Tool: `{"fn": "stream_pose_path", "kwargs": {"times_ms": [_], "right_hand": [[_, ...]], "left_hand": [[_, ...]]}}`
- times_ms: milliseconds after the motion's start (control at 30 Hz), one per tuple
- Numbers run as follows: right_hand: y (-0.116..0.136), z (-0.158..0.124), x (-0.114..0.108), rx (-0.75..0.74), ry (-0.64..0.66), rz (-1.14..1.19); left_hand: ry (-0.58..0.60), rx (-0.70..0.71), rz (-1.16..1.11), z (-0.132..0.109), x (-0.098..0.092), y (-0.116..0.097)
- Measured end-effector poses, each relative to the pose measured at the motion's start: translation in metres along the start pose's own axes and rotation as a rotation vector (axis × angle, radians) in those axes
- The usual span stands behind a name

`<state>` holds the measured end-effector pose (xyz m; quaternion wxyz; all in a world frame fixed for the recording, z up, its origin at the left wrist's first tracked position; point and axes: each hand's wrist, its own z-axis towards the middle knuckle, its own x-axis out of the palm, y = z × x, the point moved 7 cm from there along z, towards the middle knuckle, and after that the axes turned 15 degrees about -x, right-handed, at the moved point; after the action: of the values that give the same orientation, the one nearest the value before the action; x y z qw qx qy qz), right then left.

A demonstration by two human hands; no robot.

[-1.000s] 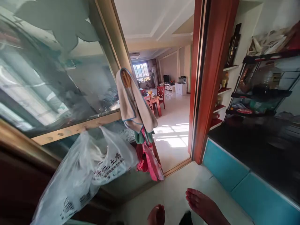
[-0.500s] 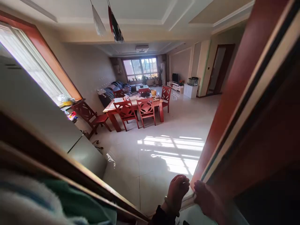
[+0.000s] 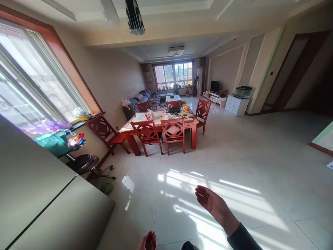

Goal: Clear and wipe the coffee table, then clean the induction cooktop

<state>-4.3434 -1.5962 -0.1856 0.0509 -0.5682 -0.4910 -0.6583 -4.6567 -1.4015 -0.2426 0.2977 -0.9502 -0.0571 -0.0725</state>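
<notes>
My right hand (image 3: 213, 205) is held out over the sunlit floor, palm turned inward and fingers stretched, with nothing in it. A dark sleeve (image 3: 244, 238) covers that wrist. At the bottom edge, my left hand (image 3: 147, 241) shows only in part; its fingers look extended and hold nothing that I can see. Both hands are apart from each other and touch no object. Below them lies the pale tiled floor (image 3: 140, 208). Between the hands, a small dark shape (image 3: 187, 246) pokes in at the lower edge.
Ahead stands a dining table (image 3: 156, 119) with red wooden chairs (image 3: 173, 133) around it. A grey cabinet-like panel (image 3: 59, 194) fills the lower left. Beyond it are a wheeled stool (image 3: 85, 165) and a teal bag (image 3: 53, 142). A white cabinet (image 3: 236, 104) stands at the far right.
The doorway frame at both sides has left the view, and the room appears nearer. My hands, close together by the door frame before, are now wide apart over the floor.
</notes>
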Motion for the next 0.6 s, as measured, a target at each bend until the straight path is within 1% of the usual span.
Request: {"fn": "stream_pose_path", "kwargs": {"times_ms": [33, 100, 167, 200, 233, 267, 300, 333, 367, 433, 500, 533, 600], "right_hand": [[0.015, 0.026, -0.010, -0.019, -0.034, 0.009], [0.048, 0.076, -0.035, -0.059, -0.094, 0.026], [0.081, 0.125, -0.065, -0.108, -0.156, 0.040], [0.096, 0.151, -0.080, -0.130, -0.187, 0.043], [0.110, 0.178, -0.095, -0.151, -0.215, 0.044], [0.124, 0.206, -0.109, -0.168, -0.237, 0.044], [0.137, 0.236, -0.120, -0.178, -0.252, 0.045], [0.148, 0.268, -0.128, -0.182, -0.261, 0.046], [0.160, 0.301, -0.133, -0.181, -0.262, 0.050], [0.182, 0.369, -0.130, -0.151, -0.244, 0.051], [0.205, 0.438, -0.115, -0.103, -0.202, 0.031], [0.216, 0.471, -0.104, -0.078, -0.172, 0.014], [0.237, 0.538, -0.078, -0.031, -0.103, -0.024]], "left_hand": [[0.053, -0.034, 0.012, 0.003, 0.052, -0.009], [0.218, -0.019, 0.058, 0.002, 0.165, -0.027], [0.419, -0.014, 0.157, 0.000, 0.281, -0.038], [0.518, -0.014, 0.204, -0.001, 0.336, -0.041], [0.609, -0.016, 0.241, 0.000, 0.388, -0.042], [0.681, -0.019, 0.262, 0.003, 0.435, -0.042], [0.728, -0.026, 0.271, 0.008, 0.478, -0.042], [0.751, -0.041, 0.268, 0.016, 0.517, -0.041], [0.748, -0.064, 0.256, 0.027, 0.552, -0.039], [0.690, -0.129, 0.211, 0.051, 0.613, -0.037], [0.613, -0.188, 0.170, 0.075, 0.663, -0.040], [0.583, -0.203, 0.159, 0.086, 0.685, -0.046], [0.554, -0.191, 0.151, 0.106, 0.727, -0.065]]}}
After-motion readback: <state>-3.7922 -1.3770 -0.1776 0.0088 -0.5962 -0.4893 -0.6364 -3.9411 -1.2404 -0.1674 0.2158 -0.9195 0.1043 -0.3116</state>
